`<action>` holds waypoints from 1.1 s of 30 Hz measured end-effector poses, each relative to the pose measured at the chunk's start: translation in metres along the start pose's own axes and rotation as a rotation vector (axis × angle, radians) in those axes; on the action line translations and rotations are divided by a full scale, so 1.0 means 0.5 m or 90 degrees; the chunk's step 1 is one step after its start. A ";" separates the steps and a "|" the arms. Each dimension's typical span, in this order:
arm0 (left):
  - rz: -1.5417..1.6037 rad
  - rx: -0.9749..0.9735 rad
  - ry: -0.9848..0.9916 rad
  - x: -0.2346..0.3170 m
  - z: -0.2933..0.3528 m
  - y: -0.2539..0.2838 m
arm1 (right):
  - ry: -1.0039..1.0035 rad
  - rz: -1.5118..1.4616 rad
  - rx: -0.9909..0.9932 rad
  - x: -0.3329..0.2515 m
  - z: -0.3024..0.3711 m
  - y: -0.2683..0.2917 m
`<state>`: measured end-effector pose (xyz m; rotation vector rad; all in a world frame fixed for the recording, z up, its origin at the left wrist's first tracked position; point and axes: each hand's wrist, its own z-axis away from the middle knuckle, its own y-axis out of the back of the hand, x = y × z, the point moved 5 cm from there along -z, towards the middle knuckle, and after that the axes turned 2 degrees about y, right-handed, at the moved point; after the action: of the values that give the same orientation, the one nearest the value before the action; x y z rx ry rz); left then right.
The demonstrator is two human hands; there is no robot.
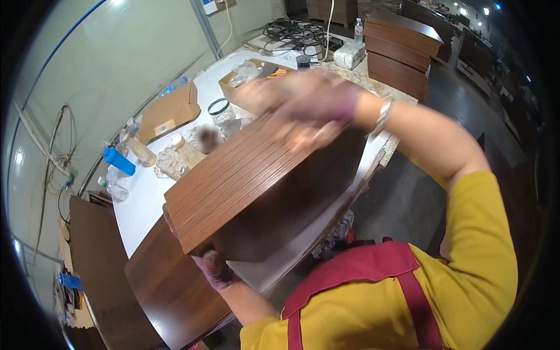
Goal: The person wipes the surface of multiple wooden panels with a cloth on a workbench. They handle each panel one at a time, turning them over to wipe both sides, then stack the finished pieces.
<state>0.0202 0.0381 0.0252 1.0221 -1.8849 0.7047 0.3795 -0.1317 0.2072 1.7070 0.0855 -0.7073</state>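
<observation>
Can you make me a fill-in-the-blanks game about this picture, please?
The gripping hand at the lower-left end of the wood-grain piece is the person's ____ one.
The blurred hand has a bracelet at its ____.
The tumbler on the white table is ____.
The shirt sleeve is ____.
Missing words: left; wrist; blue; yellow.

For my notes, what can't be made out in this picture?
All in the head view:
Right hand: motion blur hides its fingers and grip.
Left hand: partly hidden behind the brown stack it supports.
Open carton: lower right part behind the right hand.
Black cables: too tangled and small to trace.
</observation>
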 end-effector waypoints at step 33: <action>0.163 0.139 0.117 -0.089 0.037 -0.012 | 0.280 -0.458 -0.249 -0.215 -0.006 -0.132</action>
<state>0.0306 0.0373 -0.0220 0.8219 -1.8236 1.1350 0.2659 -0.0772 0.2034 1.4049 1.1165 -0.7494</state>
